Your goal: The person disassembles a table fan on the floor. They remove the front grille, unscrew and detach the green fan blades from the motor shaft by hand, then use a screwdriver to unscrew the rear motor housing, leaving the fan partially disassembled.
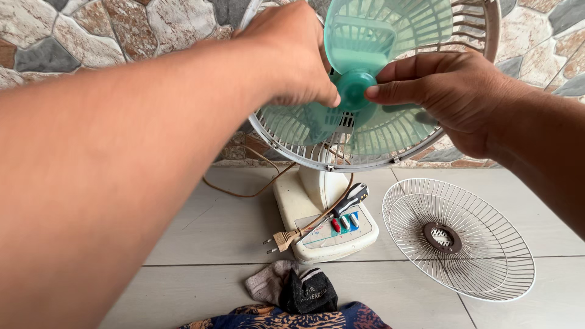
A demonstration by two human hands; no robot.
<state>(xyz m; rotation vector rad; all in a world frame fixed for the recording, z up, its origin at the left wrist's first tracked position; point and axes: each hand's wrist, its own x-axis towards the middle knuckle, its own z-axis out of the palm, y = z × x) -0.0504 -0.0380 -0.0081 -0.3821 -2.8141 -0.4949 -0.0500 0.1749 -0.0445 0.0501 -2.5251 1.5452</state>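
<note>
Below the fan hub [355, 87], a screwdriver [348, 200] rests on the fan base [323, 228]. At the hub, both hands pinch it: left hand [292, 52] from its left, right hand [454, 94] from its right, equally near. Hub axis points toward the viewer; blade [365, 67] behind.

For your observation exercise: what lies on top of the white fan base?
A screwdriver with black-and-white handle lies on the white fan base, above its red and blue buttons. What the screwdriver covers cannot be seen.

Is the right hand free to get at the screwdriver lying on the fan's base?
Probably not at once: the right hand is pinching the green blade hub. The screwdriver lies uncovered on the base, so the path looks open.
</note>
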